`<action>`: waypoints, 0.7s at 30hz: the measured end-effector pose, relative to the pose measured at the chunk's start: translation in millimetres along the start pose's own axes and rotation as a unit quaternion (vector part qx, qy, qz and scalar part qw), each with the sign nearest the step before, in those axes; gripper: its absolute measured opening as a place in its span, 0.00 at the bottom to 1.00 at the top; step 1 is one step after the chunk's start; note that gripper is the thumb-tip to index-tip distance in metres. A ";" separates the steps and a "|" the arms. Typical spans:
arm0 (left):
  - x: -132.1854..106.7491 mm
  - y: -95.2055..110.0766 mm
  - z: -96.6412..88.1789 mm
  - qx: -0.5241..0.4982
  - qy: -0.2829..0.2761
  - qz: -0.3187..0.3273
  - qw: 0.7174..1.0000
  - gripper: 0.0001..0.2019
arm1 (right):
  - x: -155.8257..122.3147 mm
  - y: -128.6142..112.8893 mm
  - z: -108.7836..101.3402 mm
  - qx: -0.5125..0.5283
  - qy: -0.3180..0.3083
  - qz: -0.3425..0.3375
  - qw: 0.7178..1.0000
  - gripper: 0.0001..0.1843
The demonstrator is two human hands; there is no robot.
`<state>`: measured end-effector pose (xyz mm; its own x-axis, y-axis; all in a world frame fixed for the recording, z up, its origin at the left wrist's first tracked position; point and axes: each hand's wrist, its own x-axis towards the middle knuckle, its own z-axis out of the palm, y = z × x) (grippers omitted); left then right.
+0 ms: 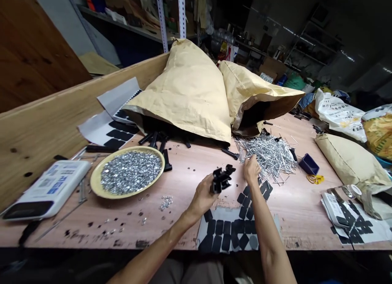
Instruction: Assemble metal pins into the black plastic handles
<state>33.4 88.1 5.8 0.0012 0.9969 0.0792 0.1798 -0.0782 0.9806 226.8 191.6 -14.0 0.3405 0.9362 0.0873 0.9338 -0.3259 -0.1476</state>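
My left hand (203, 194) is closed around several black plastic parts (221, 181), their hollow ends pointing away from me above the tabletop. To its right, my right hand (252, 168) has its fingers drawn together at the near left edge of a heap of thin metal pins (272, 155). Whatever lies between those fingertips is too small to make out. Below both hands, dark adhesive-looking pads (226, 227) sit in rows on a pale backing sheet (208, 248). A loose black part (230, 154) lies left of the heap.
A yellow bowl (95, 185) of small metal pieces stands left, beside a white scale (58, 186). Two large paper sacks (190, 92) (257, 81) lie across the back. A dark blue box (309, 164) and yellow bands (315, 179) are right of the pins.
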 end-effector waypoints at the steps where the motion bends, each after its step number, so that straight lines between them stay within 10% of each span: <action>1: 0.6 -1.0 -1.0 -0.003 0.002 -0.014 1.000 0.09 | -3.6 -1.3 -0.4 -0.019 0.004 -0.008 1.000 0.17; 15: -5.1 5.0 2.4 -0.021 -0.030 -0.094 0.995 0.11 | -18.5 33.4 -42.8 -0.117 -0.014 -0.275 0.954 0.19; 21: -3.3 19.9 4.8 0.076 -0.072 -0.122 0.987 0.14 | -55.1 29.9 -89.8 0.027 0.122 -0.387 0.913 0.15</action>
<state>41.7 83.3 24.3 0.0783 0.9781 -0.1926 0.3385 0.1557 0.9280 245.8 118.5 65.2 -0.3994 0.8235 0.4030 0.9004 0.4349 0.0037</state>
